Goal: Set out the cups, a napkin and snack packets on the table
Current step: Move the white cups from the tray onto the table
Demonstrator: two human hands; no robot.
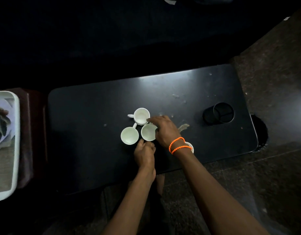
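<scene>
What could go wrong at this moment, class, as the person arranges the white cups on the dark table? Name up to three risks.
1. Three cups stand bunched; the right hand reaching over one could knock them together.
2. A fourth cup, half hidden under the right wrist, could be swept towards the table edge.
3. The left hand is crowded against the cups, so the hands may collide.

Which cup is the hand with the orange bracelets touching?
The near-right cup of the three clustered; the right hand covers its rim. The far cup and left cup sit uncovered.
</scene>
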